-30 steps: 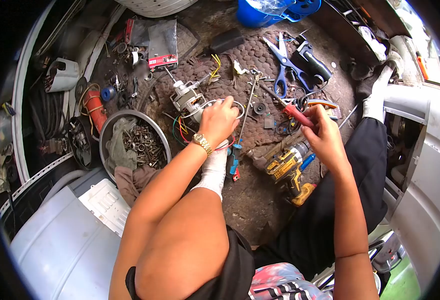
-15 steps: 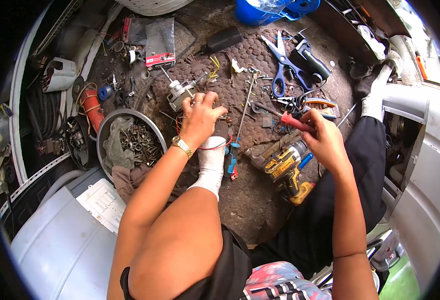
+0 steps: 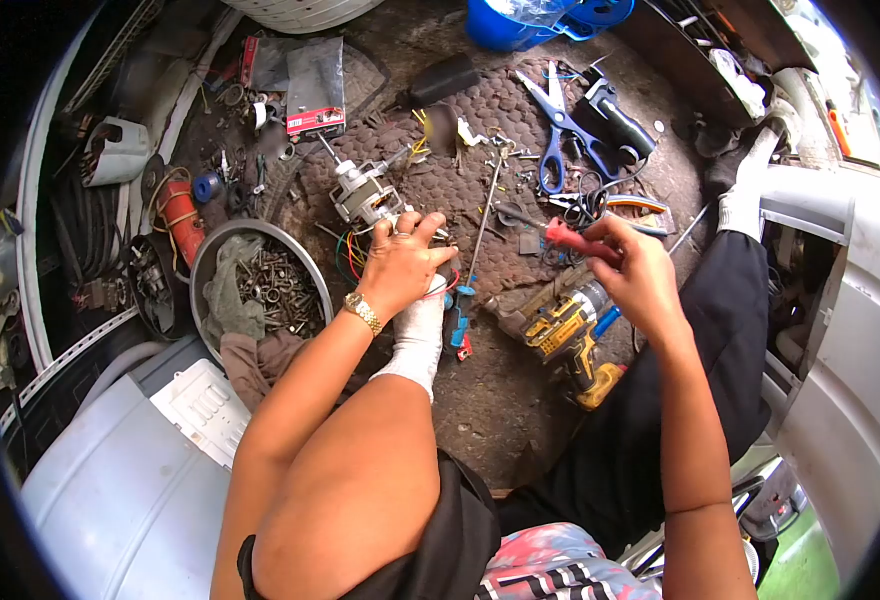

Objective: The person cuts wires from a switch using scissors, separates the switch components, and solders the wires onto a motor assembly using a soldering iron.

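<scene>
Two hands [image 3: 397, 272] [image 3: 632, 268] forward, well apart, fingers bent

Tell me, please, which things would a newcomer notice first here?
Probably the blue-handled scissors, lying open on the mat, and the yellow drill beside the bent dark-clothed leg. Next, the red-handled tool in the right hand, and the round bowl of screws at left.

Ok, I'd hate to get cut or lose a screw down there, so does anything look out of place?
The blue-handled scissors lie open on the brown mat, which seems careless with the blades exposed. Small loose parts are scattered beside them, oddly outside the round bowl that holds many others. I see nothing plainly broken.
</scene>
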A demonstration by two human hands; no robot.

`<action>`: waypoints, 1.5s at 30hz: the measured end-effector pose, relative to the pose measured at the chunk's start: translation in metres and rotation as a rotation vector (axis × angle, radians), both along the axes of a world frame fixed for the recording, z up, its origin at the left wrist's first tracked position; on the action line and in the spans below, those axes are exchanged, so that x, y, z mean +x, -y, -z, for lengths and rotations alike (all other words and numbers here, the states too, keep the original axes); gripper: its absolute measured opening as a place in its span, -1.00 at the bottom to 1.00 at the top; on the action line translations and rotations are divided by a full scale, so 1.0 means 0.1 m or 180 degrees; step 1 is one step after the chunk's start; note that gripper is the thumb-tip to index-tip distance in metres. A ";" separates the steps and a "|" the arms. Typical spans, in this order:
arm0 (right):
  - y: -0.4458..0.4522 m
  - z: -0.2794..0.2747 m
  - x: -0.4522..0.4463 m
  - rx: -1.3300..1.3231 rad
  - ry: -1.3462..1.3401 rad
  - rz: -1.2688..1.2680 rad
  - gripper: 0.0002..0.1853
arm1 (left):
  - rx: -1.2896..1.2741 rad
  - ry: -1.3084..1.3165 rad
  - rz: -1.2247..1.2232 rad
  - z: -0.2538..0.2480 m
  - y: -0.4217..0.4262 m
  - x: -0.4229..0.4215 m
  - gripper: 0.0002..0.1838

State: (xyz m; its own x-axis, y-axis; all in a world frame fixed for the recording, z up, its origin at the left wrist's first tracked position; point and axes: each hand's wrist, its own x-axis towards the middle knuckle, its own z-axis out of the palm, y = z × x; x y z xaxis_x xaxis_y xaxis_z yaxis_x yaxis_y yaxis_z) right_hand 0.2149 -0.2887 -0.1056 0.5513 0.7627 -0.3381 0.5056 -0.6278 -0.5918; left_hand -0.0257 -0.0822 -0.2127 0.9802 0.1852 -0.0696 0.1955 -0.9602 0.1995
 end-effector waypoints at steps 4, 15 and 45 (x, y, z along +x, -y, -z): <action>-0.08 -0.03 -0.19 -0.0032 0.0247 -0.0350 -0.74 | -0.0123 0.0593 -0.0391 -0.06 0.01 0.11 -0.83; -0.16 0.09 -0.48 -0.0132 0.0401 -0.0750 -0.68 | -0.0141 0.0507 -0.0623 -0.02 -0.02 0.18 -0.89; -0.23 0.19 -0.62 0.0201 0.0456 -0.0865 -0.71 | -0.0276 0.0438 -0.0848 -0.01 0.01 0.21 -0.91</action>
State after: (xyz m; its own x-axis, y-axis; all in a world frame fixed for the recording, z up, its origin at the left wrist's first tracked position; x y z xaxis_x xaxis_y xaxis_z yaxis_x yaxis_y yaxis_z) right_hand 0.1531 -0.2657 -0.1249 0.3631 0.9056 -0.2191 0.7309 -0.4227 -0.5358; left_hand -0.0047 -0.0835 -0.2116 0.8993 0.4359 0.0336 0.4034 -0.8570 0.3205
